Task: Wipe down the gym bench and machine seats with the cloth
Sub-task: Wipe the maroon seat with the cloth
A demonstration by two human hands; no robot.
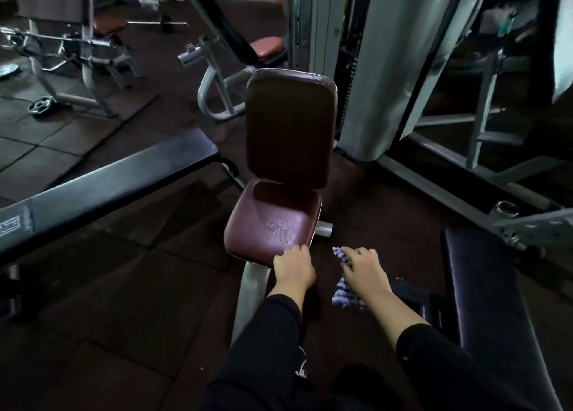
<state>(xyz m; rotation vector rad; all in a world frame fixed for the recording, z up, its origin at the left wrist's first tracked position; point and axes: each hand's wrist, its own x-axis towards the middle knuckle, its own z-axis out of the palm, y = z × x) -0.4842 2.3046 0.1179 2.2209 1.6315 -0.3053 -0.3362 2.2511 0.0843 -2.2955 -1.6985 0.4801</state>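
A maroon machine seat [273, 221] with an upright maroon backrest [290, 128] stands in the middle; its cushion is worn and speckled near the front. My left hand [293, 266] rests on the seat's front right edge with the fingers bent over it. My right hand [362, 266] holds a blue-and-white checked cloth [345, 292] just right of the seat, in the air above the floor. A black flat bench [102, 184] runs off to the left.
A black padded bench [483, 289] lies at the right. The grey weight-stack column [369, 69] and frame rails [449, 190] rise behind the seat. More machines, a bar and a weight plate [42, 105] stand at the back left on dark rubber floor tiles.
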